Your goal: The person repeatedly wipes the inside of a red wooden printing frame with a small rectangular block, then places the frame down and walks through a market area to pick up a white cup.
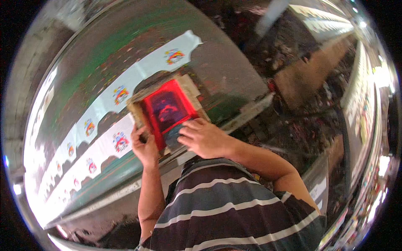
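Brown flat panel (307, 77) amid dark clutter (293, 133), bright lights (382, 78) near the right rim.

Left end of table (104, 62) washed white; lights (382, 78) flare right; edges bent, blurred.

The left forearm (151, 193) rises almost upright to a curled left hand (145, 147); the right forearm (257, 159) slants inward, the right hand (206, 138) palm-down, fingers slightly apart.
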